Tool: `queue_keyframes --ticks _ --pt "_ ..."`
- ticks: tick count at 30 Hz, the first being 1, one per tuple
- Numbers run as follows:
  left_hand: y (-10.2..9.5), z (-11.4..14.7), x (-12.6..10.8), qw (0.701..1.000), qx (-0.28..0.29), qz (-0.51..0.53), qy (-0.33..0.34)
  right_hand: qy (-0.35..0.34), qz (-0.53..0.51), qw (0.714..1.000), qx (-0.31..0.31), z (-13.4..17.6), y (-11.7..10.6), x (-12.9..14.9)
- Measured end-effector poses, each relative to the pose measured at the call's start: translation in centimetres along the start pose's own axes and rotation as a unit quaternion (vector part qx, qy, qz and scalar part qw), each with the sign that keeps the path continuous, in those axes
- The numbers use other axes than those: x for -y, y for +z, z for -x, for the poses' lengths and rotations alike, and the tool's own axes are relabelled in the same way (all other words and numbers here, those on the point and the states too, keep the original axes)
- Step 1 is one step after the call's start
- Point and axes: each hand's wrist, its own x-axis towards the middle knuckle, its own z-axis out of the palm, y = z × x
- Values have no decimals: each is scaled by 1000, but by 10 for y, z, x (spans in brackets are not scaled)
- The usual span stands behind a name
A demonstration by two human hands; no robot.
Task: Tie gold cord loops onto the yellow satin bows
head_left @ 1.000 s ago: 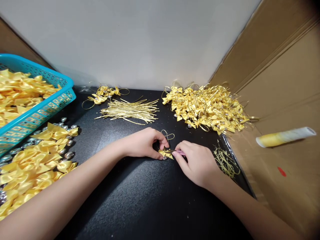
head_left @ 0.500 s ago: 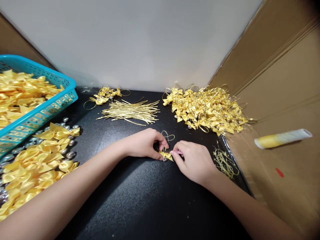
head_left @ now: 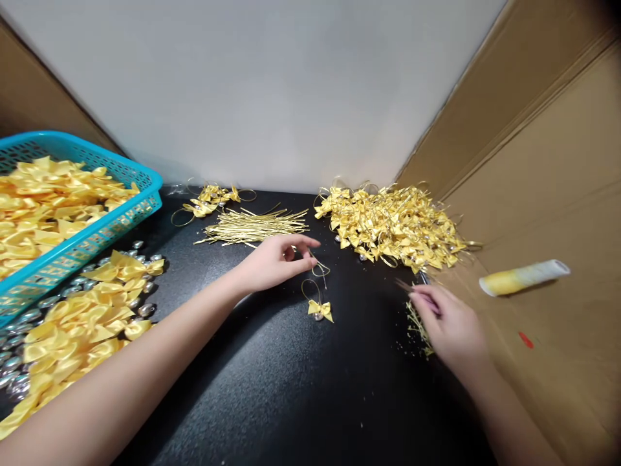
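Observation:
My left hand [head_left: 281, 259] hovers over the black table with thumb and fingers apart, holding nothing. Just beyond its fingertips a loose gold cord [head_left: 322, 267] lies in a curl. Below that hand, a small yellow satin bow [head_left: 326, 310] with a silver bead and a gold cord loop rests on the table. Off to the right, my right hand [head_left: 449, 323] is closed around a small tool [head_left: 433, 304] with a purplish handle and a thin pointed tip; blur hides its exact kind. Gold cord clippings [head_left: 417, 327] lie beside and partly behind that hand.
A turquoise basket [head_left: 104, 223] of yellow bows stands at left, with loose bows [head_left: 82, 317] and silver beads [head_left: 33, 317] before it. Cut gold cords [head_left: 257, 225] lie at the back, between a few looped bows [head_left: 208, 199] and a large pile [head_left: 392, 226]. A tube [head_left: 524, 277] lies on cardboard.
My left hand has let go of the bow and lifted away, fingers spreading. The right hand has moved right, away from the bow, with the tool still in it. The view has shifted slightly.

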Motion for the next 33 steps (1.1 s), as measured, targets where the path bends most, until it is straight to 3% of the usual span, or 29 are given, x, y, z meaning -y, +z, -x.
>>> queue_keyframes --ticks 2,3,7,9,12,14,16,19,21,25,28,31,33 --pt "-4 1 -3 993 -59 -92 -38 -3 77 994 -72 10 -3 -44" --pt "-4 3 -6 988 -48 -131 -64 -5 109 990 -93 15 -3 -62" --pt "0 11 -14 963 165 -128 -168 -17 150 978 -143 22 -1 -99" --pt "7 15 -16 957 207 -87 -184 -16 161 976 -143 20 0 -94" --pt "17 18 -16 959 189 -18 -209 -1 169 976 -140 15 -1 -63" --pt "25 19 -14 964 171 -3 -201 -21 111 987 -114 11 0 -27" --pt "33 18 -12 969 156 9 -189 -77 9 997 -11 9 5 15" --pt "46 18 -9 977 133 28 -165 -112 -58 984 124 5 20 73" --pt "52 18 -9 982 117 37 -140 -107 -55 981 155 -1 32 98" --pt "41 17 -21 998 4 40 -42 -118 -77 982 124 -30 36 120" --pt "12 12 -49 989 -132 22 63 -145 -114 981 55 -62 14 139" --pt "-18 6 -86 949 -278 6 149 -160 -173 968 -85 -86 -18 167" --pt "-32 3 -106 874 -407 -3 265 -201 -276 914 -221 -93 -36 186"
